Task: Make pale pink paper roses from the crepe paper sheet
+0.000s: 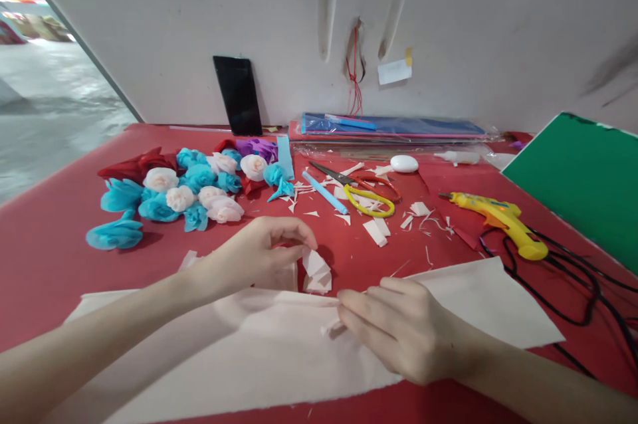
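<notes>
A large pale pink paper sheet [239,357] lies across the near part of the red table. Above its far edge, my left hand [266,248] pinches a small cut paper piece [315,263] between thumb and fingers. More small cut pieces lie just below and beside it, partly hidden by the hand. My right hand [399,324] rests on the sheet with its fingers curled and pressed together. A small pale paper piece [333,329] sticks out at its fingertips; the rest of it is hidden.
Blue, white, red and purple paper flowers [179,185] cluster at the left. Beyond my hands lie scissors [371,199], a light blue pen [325,191] and paper scraps [377,231]. A yellow glue gun [498,214] with black cable and a green board [583,178] are right. A phone [238,95] leans behind.
</notes>
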Motion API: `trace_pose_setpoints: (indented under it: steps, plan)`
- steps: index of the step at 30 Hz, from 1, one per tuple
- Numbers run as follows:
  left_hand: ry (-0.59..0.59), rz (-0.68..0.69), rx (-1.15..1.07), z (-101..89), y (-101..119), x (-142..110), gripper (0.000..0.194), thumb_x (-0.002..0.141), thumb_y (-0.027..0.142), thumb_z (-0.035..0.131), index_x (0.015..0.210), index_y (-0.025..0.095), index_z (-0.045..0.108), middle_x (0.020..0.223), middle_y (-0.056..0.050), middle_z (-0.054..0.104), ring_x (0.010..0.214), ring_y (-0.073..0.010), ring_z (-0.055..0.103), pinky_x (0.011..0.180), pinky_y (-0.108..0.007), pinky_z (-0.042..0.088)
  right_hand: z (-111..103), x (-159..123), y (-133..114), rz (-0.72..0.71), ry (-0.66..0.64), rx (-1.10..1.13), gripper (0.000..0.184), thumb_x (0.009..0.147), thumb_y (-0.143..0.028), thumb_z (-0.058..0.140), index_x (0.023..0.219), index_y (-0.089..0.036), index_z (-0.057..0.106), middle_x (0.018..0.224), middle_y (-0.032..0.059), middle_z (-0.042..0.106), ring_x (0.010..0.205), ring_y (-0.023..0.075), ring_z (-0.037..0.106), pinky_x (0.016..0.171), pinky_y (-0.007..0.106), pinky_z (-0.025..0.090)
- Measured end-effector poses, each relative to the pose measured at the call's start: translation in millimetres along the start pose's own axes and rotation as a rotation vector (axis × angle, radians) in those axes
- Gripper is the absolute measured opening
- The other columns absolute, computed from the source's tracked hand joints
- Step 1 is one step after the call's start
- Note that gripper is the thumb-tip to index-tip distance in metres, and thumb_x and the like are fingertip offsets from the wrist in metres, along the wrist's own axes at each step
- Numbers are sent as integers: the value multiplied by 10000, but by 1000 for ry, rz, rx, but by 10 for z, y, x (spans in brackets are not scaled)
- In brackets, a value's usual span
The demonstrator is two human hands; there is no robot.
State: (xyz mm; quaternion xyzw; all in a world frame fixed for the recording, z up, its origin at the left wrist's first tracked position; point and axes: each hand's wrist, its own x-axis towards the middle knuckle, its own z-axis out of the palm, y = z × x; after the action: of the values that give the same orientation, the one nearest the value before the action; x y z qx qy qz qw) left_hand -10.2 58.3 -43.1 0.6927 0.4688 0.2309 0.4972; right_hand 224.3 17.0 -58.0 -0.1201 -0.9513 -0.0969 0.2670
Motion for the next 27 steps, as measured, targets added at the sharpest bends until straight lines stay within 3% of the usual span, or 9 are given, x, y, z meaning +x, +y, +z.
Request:
trace_pose_setpoints:
  steps: [5,13,18,20,27]
  plan:
    - [-7,-12,28,52,57,-48,108,790,211,542,768,183,644,679,16,667,577,-128,578,505,-209,428,25,3,11,8,18,-9,292,974,-90,417,858,-72,684,834,82,741,522,123,509,432,281,374]
    - [-28,25,48,48,38,-51,126,742,240,538,751,209,660,683,23,683,577,-126,598,520,-200,445,36,-5,12,33,30,-15,285,971,-95,430,840,-82,683,816,80,730,518,118,499,441,278,367]
    - [-34,70,25,2,0,-28,77,817,222,596,776,182,647,729,13,670,689,-140,621,674,-269,509,56,12,17,56,39,-10,335,975,-87,389,827,-93,690,802,81,737,502,126,472,438,281,358]
    - [-49,86,8,-16,-27,-13,141,871,274,619,804,151,633,781,-5,663,746,-156,632,732,-325,528,67,18,20,65,42,-1,323,962,-74,394,829,-88,688,804,84,737,497,133,466,441,285,359]
    - [-93,45,-34,20,-47,4,220,934,340,572,986,132,619,931,-42,657,799,-168,645,732,-351,560,80,19,19,67,46,35,327,944,-45,389,803,-89,681,799,78,726,506,133,462,467,273,377]
